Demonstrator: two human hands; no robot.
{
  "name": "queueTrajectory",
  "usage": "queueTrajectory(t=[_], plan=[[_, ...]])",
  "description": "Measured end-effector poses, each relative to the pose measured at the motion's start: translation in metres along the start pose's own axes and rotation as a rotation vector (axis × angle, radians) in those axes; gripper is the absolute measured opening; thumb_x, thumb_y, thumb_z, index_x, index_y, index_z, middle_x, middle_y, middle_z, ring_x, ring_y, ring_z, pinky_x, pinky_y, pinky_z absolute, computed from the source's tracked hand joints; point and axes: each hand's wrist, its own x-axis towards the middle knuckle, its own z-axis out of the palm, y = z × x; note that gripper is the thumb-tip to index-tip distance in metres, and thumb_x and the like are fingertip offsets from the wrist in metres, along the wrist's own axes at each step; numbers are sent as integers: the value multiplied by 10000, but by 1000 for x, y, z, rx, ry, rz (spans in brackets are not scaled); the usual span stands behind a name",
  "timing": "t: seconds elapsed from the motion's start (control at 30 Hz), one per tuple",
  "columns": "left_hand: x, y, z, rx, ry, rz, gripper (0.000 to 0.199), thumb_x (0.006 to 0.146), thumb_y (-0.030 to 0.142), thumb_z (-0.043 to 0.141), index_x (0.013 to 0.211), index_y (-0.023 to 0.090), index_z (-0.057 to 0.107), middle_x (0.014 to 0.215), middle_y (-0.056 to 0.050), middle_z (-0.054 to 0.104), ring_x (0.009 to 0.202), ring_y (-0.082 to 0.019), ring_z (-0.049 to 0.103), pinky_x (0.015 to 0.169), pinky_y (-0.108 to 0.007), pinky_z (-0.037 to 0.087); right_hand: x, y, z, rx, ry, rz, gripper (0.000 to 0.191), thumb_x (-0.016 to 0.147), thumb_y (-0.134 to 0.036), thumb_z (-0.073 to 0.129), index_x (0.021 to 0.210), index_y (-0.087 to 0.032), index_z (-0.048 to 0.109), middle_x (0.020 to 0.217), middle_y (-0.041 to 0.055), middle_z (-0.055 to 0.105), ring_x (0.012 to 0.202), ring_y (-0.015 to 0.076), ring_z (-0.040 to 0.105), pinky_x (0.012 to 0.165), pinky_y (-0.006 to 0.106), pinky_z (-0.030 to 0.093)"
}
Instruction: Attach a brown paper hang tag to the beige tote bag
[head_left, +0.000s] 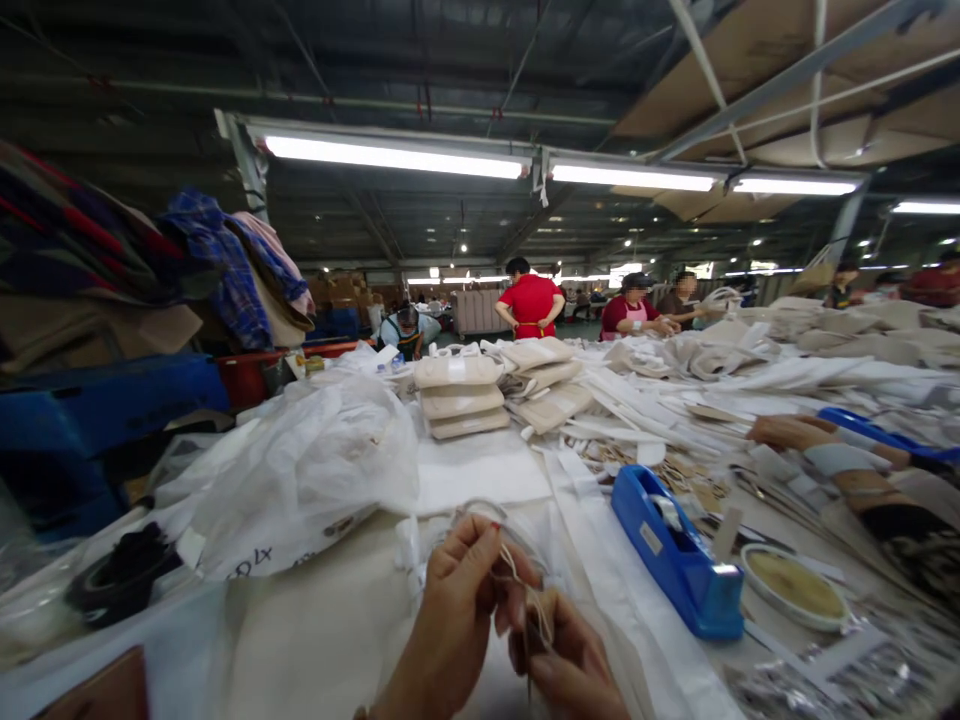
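Low in the middle of the head view, my left hand point(461, 590) pinches a thin cream cord point(516, 570) between closed fingers. Just right of it and slightly lower, my right hand point(570, 655) is closed on the same cord, together with a small dark piece point(535, 640) too blurred to name. The two hands nearly touch. Behind and under them lies a pale item in clear wrapping point(484, 515), partly hidden by my fingers, on white sheets point(480, 478).
A blue tape dispenser point(675, 555) and a round dish point(793, 585) stand right. Folded beige bags point(461, 395) are stacked ahead; a plastic bag point(300, 470) bulges left. Another person's arms point(847, 465) reach in from the right. Several people are farther back.
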Motion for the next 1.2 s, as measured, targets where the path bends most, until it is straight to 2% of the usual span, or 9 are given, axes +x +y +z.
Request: queueTrajectory(t=[0.1, 0.23, 0.4, 0.57, 0.77, 0.97, 1.07, 1.2], plan=[[-2, 11, -4, 88, 39, 42, 269, 803, 355, 632, 686, 155, 494, 657, -5, 646, 399, -62, 497, 390, -159, 304, -3, -8, 0, 103, -1, 67, 338, 605, -395, 766, 739, -182, 541, 653, -11, 504, 599, 116, 398, 564, 237, 296], [1, 17, -14, 122, 101, 52, 289, 783, 362, 650, 671, 156, 481, 655, 0, 644, 397, -65, 490, 385, -160, 289, -9, -14, -5, 214, -17, 96, 293, 654, -393, 741, 774, -172, 591, 720, 6, 545, 647, 122, 449, 594, 236, 326], [3, 21, -20, 128, 147, 88, 314, 746, 376, 687, 672, 157, 475, 644, 0, 646, 388, -63, 475, 377, -151, 287, -10, -8, -9, 188, 21, 125, 244, 624, -242, 795, 715, -168, 582, 722, 6, 619, 649, 114, 497, 597, 226, 338], [5, 25, -27, 200, 180, 128, 318, 724, 367, 707, 683, 162, 468, 663, -13, 664, 405, -69, 488, 394, -154, 320, -11, -8, -13, 162, 44, 158, 259, 625, -204, 810, 661, -157, 557, 734, 20, 665, 647, 113, 540, 593, 215, 361], [5, 23, -37, 390, 182, 169, 297, 762, 390, 659, 677, 144, 514, 675, -28, 662, 414, -73, 497, 371, -154, 311, -16, -15, -24, 68, 49, 194, 275, 631, -252, 816, 659, -156, 560, 703, 5, 662, 601, 100, 544, 542, 196, 359], [0, 19, -35, 340, 156, 68, 318, 783, 411, 629, 687, 167, 450, 663, -7, 662, 364, -69, 486, 350, -149, 287, -25, -14, -24, -11, 69, 251, 332, 621, -337, 818, 666, -160, 541, 648, -7, 621, 554, 89, 494, 525, 198, 333], [1, 15, -33, 338, 166, 79, 318, 793, 419, 614, 694, 172, 441, 625, 11, 646, 354, -60, 478, 341, -134, 272, -27, -14, -20, 7, 98, 269, 372, 590, -362, 834, 652, -157, 531, 629, -9, 604, 545, 80, 469, 526, 193, 308], [0, 8, -33, 349, 190, 85, 332, 806, 445, 593, 700, 176, 430, 586, 26, 625, 332, -51, 463, 323, -119, 237, -27, -13, -19, 51, 68, 301, 424, 563, -413, 842, 639, -161, 510, 625, 1, 597, 539, 77, 450, 524, 194, 286]])
